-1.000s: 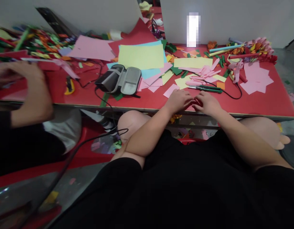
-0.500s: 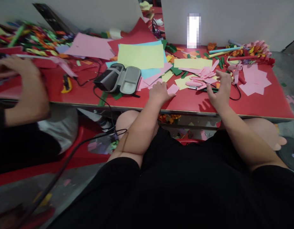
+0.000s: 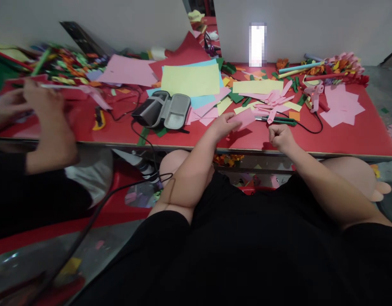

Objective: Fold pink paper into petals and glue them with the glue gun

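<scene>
My left hand (image 3: 221,126) pinches a pink paper piece (image 3: 246,117) and holds it just above the red table (image 3: 342,138) near its front edge. My right hand (image 3: 279,137) is curled into a fist a little to the right, resting by the table edge; whether anything is inside it is hidden. Just beyond both hands lie green-handled scissors (image 3: 278,120) and a heap of pink paper strips (image 3: 274,102).
Coloured sheets (image 3: 191,80), an open grey case (image 3: 165,111), a pink glue gun (image 3: 314,94) with its cord, and paper flowers (image 3: 340,63) cover the table. Another person's hands (image 3: 39,112) work with paper at the left. A black cable (image 3: 119,187) hangs off the front edge.
My left hand has picked up the pink piece and lifted it rightward. My right hand pulled back from the strips near the scissors and closed into a fist by the table edge.
</scene>
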Demonstrator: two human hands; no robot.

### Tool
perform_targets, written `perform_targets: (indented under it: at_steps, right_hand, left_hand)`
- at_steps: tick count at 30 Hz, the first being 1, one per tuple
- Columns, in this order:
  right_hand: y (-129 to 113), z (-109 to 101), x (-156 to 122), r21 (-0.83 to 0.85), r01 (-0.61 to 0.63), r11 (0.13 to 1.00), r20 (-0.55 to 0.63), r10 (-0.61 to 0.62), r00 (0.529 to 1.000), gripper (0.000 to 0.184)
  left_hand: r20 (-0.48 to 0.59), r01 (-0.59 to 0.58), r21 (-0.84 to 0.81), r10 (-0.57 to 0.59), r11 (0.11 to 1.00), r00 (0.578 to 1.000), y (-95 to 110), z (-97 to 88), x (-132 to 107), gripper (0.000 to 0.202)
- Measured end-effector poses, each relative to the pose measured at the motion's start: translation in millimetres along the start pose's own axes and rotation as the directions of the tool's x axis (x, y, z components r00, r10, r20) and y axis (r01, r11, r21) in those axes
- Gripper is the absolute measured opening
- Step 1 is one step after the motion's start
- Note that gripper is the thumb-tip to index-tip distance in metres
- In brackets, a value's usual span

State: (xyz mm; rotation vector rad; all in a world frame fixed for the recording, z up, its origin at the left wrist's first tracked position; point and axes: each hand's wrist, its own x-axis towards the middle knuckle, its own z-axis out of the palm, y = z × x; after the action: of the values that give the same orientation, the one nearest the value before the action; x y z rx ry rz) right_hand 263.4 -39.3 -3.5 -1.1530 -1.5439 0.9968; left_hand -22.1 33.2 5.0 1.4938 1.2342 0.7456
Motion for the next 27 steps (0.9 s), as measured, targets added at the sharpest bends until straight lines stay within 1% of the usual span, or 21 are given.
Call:
perform_targets:
  at_steps: [2, 4, 5, 6, 8, 9, 10, 11, 12, 14, 15, 16, 17, 18, 19, 20, 21, 23, 25, 27]
  right_hand:
    - [1, 2, 4, 0.048, -0.004, 0.999, -0.061, 0.007, 0.998, 0.017]
    - [-1, 3, 5, 0.095, -0.008, 0.995, -0.126, 0.020, 0.992, 0.016]
    - [-3, 4, 5, 0.129, -0.021, 0.991, -0.147, 0.040, 0.988, 0.014]
    - [-6, 5, 3, 0.171, -0.046, 0.984, -0.151, 0.072, 0.986, 0.016]
    - [-13, 7, -1, 0.247, -0.116, 0.962, -0.105, 0.146, 0.984, 0.032]
    - [-15, 9, -3, 0.262, -0.149, 0.954, -0.074, 0.174, 0.982, 0.040]
    - [-18, 10, -6, 0.255, -0.172, 0.951, -0.047, 0.190, 0.981, 0.044]
    - [-19, 12, -8, 0.236, -0.183, 0.954, -0.034, 0.196, 0.980, 0.044]
    - [-20, 13, -10, 0.223, -0.188, 0.956, -0.041, 0.202, 0.978, 0.043]
    - [-21, 13, -12, 0.252, -0.216, 0.943, -0.074, 0.241, 0.968, 0.042]
    - [-21, 13, -13, 0.286, -0.241, 0.927, -0.081, 0.275, 0.958, 0.043]
    - [-20, 13, -13, 0.319, -0.268, 0.909, -0.081, 0.309, 0.948, 0.045]
    - [-20, 13, -13, 0.339, -0.292, 0.894, -0.075, 0.335, 0.939, 0.048]
    - [-19, 13, -13, 0.342, -0.308, 0.888, -0.066, 0.349, 0.935, 0.049]
    - [-19, 13, -13, 0.333, -0.314, 0.889, -0.060, 0.352, 0.934, 0.051]
    - [-19, 14, -14, 0.317, -0.311, 0.896, -0.060, 0.347, 0.936, 0.052]
    - [-18, 15, -15, 0.298, -0.305, 0.905, -0.061, 0.337, 0.940, 0.052]
    - [-18, 17, -16, 0.269, -0.289, 0.919, -0.061, 0.316, 0.947, 0.054]
    - [-17, 17, -16, 0.244, -0.263, 0.933, -0.054, 0.284, 0.957, 0.054]
    - [-18, 16, -15, 0.247, -0.210, 0.946, -0.031, 0.224, 0.974, 0.058]
  left_hand:
    - [0.030, -0.051, -0.152, 0.056, 0.987, 0.998, 3, 15.4, -6, 0.042]
    - [0.068, -0.064, -0.255, 0.084, 0.965, 0.994, 7, 30.1, -13, 0.054]
    - [0.081, -0.070, -0.282, 0.097, 0.957, 0.992, 8, 36.4, -17, 0.059]
    - [0.096, -0.081, -0.291, 0.113, 0.953, 0.989, 10, 41.7, -21, 0.062]
    - [0.153, -0.114, -0.259, 0.158, 0.959, 0.976, 11, 48.4, -27, 0.062]
    - [0.184, -0.138, -0.228, 0.182, 0.964, 0.966, 11, 49.7, -29, 0.061]
    - [0.210, -0.164, -0.195, 0.204, 0.967, 0.956, 11, 49.7, -30, 0.061]
    - [0.224, -0.191, -0.164, 0.225, 0.968, 0.948, 11, 48.8, -30, 0.061]
    - [0.214, -0.227, -0.135, 0.252, 0.964, 0.944, 10, 47.1, -30, 0.062]
    - [0.149, -0.343, -0.041, 0.345, 0.939, 0.927, 8, 43.1, -31, 0.064]
    - [0.118, -0.418, 0.044, 0.411, 0.907, 0.904, 8, 41.7, -32, 0.068]
    - [0.101, -0.492, 0.154, 0.482, 0.857, 0.870, 8, 41.0, -33, 0.073]
    - [0.101, -0.549, 0.274, 0.544, 0.790, 0.833, 9, 41.3, -35, 0.078]
    - [0.112, -0.580, 0.385, 0.588, 0.718, 0.801, 9, 42.5, -37, 0.081]
    - [0.126, -0.587, 0.475, 0.609, 0.656, 0.783, 10, 44.7, -39, 0.079]
    - [0.130, -0.576, 0.540, 0.615, 0.614, 0.778, 11, 47.3, -41, 0.074]
    - [0.125, -0.559, 0.577, 0.613, 0.595, 0.781, 12, 49.9, -43, 0.067]
    - [0.106, -0.537, 0.577, 0.596, 0.615, 0.796, 13, 53.7, -44, 0.054]
    - [0.078, -0.532, 0.506, 0.578, 0.679, 0.812, 12, 53.9, -44, 0.048]
    - [0.046, -0.522, 0.405, 0.553, 0.751, 0.832, 12, 51.2, -42, 0.044]
